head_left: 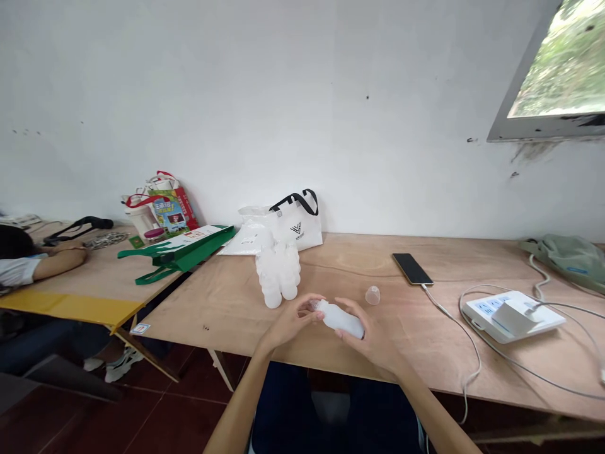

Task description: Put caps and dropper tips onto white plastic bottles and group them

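A translucent white plastic bottle lies tilted across my two hands, just above the table's front edge. My right hand wraps round its body, with the thumb and fingers on opposite sides. At the bottle's narrow end, my left hand pinches a small clear top; whether this top is fixed to the neck I cannot tell. A clear dome-shaped cap rests on the table beyond my right hand. Several similar white bottles stand in a tight group beyond my left hand.
Behind the bottles are a white plastic bag and a white tote bag. A phone, its cable and a white power strip lie to the right. A green bag bridges the tables; another person's arm rests far left.
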### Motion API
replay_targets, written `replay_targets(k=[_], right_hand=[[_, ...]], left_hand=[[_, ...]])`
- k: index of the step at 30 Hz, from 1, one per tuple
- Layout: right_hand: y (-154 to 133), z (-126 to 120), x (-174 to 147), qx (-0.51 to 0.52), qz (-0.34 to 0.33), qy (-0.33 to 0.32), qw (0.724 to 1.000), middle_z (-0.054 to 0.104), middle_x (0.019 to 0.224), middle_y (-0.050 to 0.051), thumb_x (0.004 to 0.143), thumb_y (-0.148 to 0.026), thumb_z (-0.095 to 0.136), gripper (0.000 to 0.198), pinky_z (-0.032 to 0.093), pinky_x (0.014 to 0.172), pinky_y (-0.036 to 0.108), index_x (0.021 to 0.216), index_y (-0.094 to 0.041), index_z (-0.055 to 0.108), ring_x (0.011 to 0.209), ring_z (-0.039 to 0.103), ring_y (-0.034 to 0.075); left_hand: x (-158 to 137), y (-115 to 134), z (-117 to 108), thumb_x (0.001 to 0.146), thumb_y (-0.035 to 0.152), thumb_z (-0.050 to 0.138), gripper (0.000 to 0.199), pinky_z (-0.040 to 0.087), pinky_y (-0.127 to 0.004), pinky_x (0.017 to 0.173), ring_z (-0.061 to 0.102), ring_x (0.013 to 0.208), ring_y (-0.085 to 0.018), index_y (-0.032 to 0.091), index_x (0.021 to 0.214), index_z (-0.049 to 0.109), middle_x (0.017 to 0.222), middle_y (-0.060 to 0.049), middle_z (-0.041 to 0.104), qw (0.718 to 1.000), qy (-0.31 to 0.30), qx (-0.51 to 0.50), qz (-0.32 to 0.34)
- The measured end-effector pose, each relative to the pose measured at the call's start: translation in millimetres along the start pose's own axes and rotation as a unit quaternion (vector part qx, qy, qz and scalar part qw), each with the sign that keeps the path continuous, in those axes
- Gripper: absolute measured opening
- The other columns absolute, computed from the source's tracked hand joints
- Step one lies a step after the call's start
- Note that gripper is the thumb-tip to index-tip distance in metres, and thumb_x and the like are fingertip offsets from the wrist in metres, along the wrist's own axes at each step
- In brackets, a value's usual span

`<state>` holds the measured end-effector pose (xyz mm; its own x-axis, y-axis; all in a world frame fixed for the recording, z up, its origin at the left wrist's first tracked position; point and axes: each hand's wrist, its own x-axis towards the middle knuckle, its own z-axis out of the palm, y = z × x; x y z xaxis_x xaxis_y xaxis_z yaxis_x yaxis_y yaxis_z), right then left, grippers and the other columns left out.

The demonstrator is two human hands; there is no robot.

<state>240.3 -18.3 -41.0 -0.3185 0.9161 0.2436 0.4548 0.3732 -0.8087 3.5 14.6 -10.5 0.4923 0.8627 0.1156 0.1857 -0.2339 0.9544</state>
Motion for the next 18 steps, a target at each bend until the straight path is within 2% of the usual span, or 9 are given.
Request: replay_targets(k=[3, 6, 10, 18], right_hand=[[-11.4, -4.9, -5.9, 0.038, 0.000, 0.045, 0.998, 0.065, 0.128, 0.007, 0.090, -0.046, 0.068, 0.061, 0.058, 0.082, 0.038, 0.145, -0.033, 0.046, 0.110, 0.066, 0.026], [-20.5, -11.1, -8.3, 0.042, -0.026, 0.077, 0.996, 0.066, 0.128, 0.008, 0.089, -0.046, 0.069, 0.051, 0.059, 0.083, 0.038, 0.134, -0.030, 0.054, 0.110, 0.066, 0.026], [-27.1, -20.8, -9.9, 0.043, -0.034, 0.062, 0.997, 0.072, 0.116, 0.006, 0.088, -0.045, 0.070, 0.039, 0.059, 0.069, 0.033, 0.122, -0.028, 0.063, 0.093, 0.069, 0.023], [-26.7, -34.6, -15.6, 0.030, -0.015, 0.040, 0.999, 0.076, 0.107, 0.006, 0.083, -0.048, 0.075, 0.042, 0.060, 0.069, 0.035, 0.121, -0.029, 0.068, 0.089, 0.071, 0.026]], left_hand=[[-3.6, 8.6, -3.1, 0.085, 0.039, 0.077, 0.040, 0.051, -0.035, 0.094, 0.063, 0.110, -0.022, 0.025, 0.121, 0.067, 0.126, -0.007, 0.067, 0.999, 0.005, -0.028, 0.020], [-6.5, 15.7, -1.5, 0.081, 0.037, 0.081, 0.041, 0.052, -0.034, 0.091, 0.062, 0.111, -0.022, 0.025, 0.119, 0.069, 0.125, -0.007, 0.066, 0.998, 0.033, -0.042, 0.038], [-8.9, 19.8, 2.3, 0.076, 0.035, 0.087, 0.042, 0.051, -0.034, 0.092, 0.063, 0.111, -0.023, 0.025, 0.113, 0.071, 0.118, -0.006, 0.069, 0.996, 0.043, -0.044, 0.059], [-13.3, 29.2, 7.8, 0.072, 0.035, 0.089, 0.045, 0.051, -0.040, 0.097, 0.067, 0.109, -0.025, 0.023, 0.113, 0.073, 0.114, -0.007, 0.074, 0.997, 0.043, -0.017, 0.063]])
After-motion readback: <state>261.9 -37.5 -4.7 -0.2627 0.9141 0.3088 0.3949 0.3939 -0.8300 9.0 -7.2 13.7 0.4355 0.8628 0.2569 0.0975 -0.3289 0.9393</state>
